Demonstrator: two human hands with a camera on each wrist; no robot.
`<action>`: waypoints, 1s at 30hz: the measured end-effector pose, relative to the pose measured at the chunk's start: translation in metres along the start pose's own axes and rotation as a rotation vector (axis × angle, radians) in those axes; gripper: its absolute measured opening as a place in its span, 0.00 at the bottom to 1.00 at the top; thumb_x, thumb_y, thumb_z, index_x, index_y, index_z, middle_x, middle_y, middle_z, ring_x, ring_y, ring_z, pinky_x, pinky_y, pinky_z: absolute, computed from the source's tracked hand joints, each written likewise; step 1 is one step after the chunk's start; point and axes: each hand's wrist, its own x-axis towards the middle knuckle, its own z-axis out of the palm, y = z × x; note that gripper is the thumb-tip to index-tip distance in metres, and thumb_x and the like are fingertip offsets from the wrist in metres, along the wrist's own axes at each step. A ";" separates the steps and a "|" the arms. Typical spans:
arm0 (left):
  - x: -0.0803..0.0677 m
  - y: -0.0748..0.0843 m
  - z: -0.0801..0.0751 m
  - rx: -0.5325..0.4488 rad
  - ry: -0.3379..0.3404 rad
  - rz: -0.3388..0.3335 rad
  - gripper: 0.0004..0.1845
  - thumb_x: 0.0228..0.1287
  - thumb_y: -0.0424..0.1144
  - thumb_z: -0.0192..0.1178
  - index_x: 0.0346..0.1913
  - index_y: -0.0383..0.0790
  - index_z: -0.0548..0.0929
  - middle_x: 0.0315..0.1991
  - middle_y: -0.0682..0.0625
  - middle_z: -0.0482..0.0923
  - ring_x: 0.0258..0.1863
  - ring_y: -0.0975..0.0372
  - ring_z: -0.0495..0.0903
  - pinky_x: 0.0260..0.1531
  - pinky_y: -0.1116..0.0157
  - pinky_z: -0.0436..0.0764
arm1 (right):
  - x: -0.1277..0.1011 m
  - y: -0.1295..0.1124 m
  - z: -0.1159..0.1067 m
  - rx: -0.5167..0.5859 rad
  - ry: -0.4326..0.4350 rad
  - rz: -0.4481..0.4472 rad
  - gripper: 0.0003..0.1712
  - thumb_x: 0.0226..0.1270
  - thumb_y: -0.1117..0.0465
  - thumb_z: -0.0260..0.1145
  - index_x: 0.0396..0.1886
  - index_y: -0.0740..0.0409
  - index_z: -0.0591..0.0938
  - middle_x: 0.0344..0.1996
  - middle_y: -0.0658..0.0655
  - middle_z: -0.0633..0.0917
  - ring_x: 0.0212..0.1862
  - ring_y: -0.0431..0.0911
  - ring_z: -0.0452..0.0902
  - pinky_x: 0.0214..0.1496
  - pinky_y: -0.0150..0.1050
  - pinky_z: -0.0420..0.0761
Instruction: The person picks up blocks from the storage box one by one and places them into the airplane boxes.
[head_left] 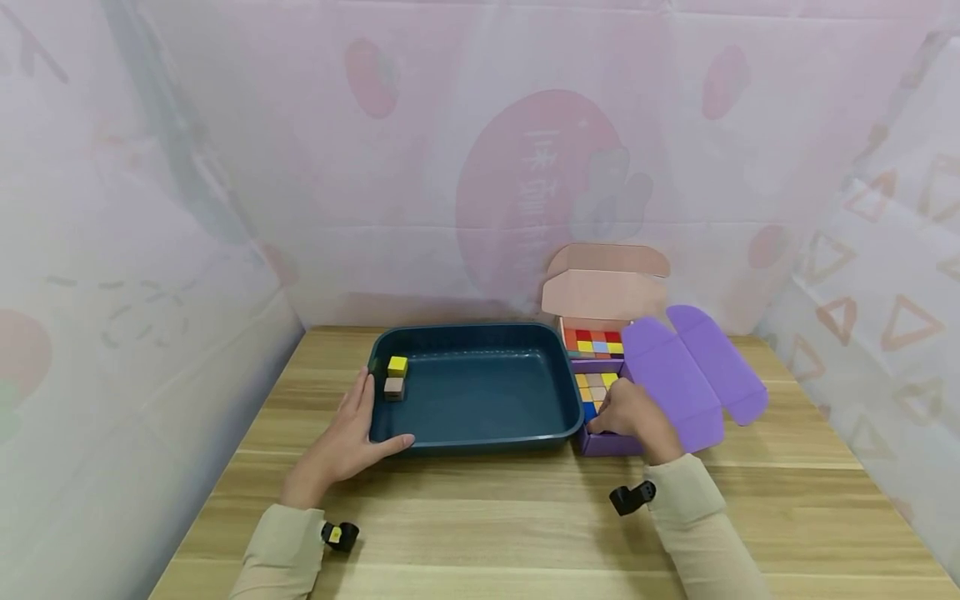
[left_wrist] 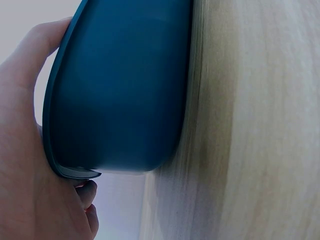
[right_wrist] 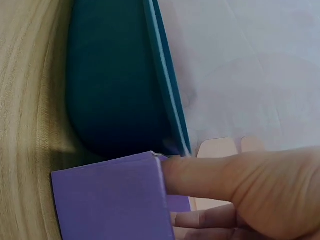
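Note:
A dark teal tray (head_left: 480, 400) stands on the table, with a yellow cube (head_left: 397, 367) and a light wood-coloured cube (head_left: 393, 388) near its left wall. My left hand (head_left: 348, 437) rests on the tray's front left corner, its thumb along the front rim and its fingers against the left side. To the right of the tray is an open purple box (head_left: 611, 445) of coloured cubes (head_left: 596, 380). Into its front part reaches my right hand (head_left: 630, 414), beside a blue cube (head_left: 589, 411). The box wall hides those fingertips in the right wrist view, so any grip there is unclear.
Behind the purple box, a pale pink box (head_left: 603, 292) with its lid up holds several cubes in red, yellow and other colours. The purple lid (head_left: 678, 379) folds out to the right. Printed cloth (head_left: 420, 167) hangs behind the wooden table (head_left: 480, 525).

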 end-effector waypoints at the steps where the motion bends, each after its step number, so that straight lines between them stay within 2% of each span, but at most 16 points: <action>1: 0.000 0.000 0.000 0.001 -0.001 -0.001 0.71 0.62 0.77 0.61 0.86 0.35 0.33 0.87 0.44 0.22 0.85 0.33 0.38 0.79 0.29 0.50 | 0.001 0.000 0.000 -0.003 -0.006 0.022 0.12 0.54 0.60 0.83 0.24 0.63 0.89 0.19 0.52 0.80 0.28 0.48 0.75 0.27 0.37 0.73; 4: -0.001 0.002 -0.002 -0.003 -0.005 -0.005 0.71 0.62 0.77 0.61 0.86 0.35 0.33 0.87 0.44 0.21 0.85 0.33 0.38 0.79 0.29 0.50 | 0.002 -0.002 0.002 -0.020 -0.012 0.077 0.13 0.55 0.59 0.82 0.28 0.64 0.87 0.22 0.54 0.78 0.30 0.50 0.77 0.31 0.38 0.75; 7: -0.002 0.003 -0.003 -0.007 -0.008 -0.009 0.71 0.62 0.77 0.61 0.86 0.35 0.32 0.87 0.45 0.21 0.85 0.33 0.37 0.79 0.29 0.50 | 0.002 -0.004 0.005 -0.031 0.000 0.097 0.14 0.55 0.60 0.82 0.28 0.64 0.86 0.21 0.54 0.75 0.30 0.50 0.76 0.30 0.38 0.73; 15: -0.004 0.004 -0.005 0.003 -0.014 -0.014 0.71 0.62 0.77 0.61 0.85 0.34 0.33 0.87 0.44 0.21 0.85 0.33 0.38 0.79 0.29 0.50 | 0.001 -0.004 0.008 -0.027 0.033 0.103 0.18 0.55 0.61 0.83 0.37 0.70 0.87 0.30 0.60 0.84 0.34 0.52 0.79 0.33 0.39 0.78; 22: -0.005 0.005 -0.004 -0.006 -0.014 -0.007 0.71 0.62 0.77 0.61 0.85 0.34 0.33 0.87 0.45 0.21 0.85 0.34 0.37 0.79 0.29 0.50 | -0.001 0.002 0.007 0.043 0.021 0.082 0.13 0.56 0.63 0.83 0.36 0.69 0.91 0.34 0.61 0.90 0.37 0.53 0.81 0.41 0.47 0.89; 26: -0.005 0.004 -0.004 0.000 -0.007 -0.008 0.71 0.62 0.77 0.61 0.86 0.35 0.32 0.87 0.45 0.20 0.86 0.34 0.37 0.79 0.29 0.50 | 0.001 0.004 0.005 0.062 0.002 0.074 0.12 0.56 0.63 0.83 0.35 0.67 0.92 0.38 0.61 0.90 0.42 0.54 0.81 0.45 0.50 0.89; 30: -0.004 0.005 -0.005 -0.001 -0.006 -0.009 0.71 0.62 0.77 0.61 0.86 0.35 0.33 0.87 0.45 0.21 0.85 0.34 0.37 0.79 0.29 0.50 | 0.002 0.004 0.004 0.058 -0.013 0.060 0.10 0.57 0.63 0.83 0.34 0.66 0.92 0.38 0.61 0.90 0.43 0.54 0.81 0.45 0.49 0.88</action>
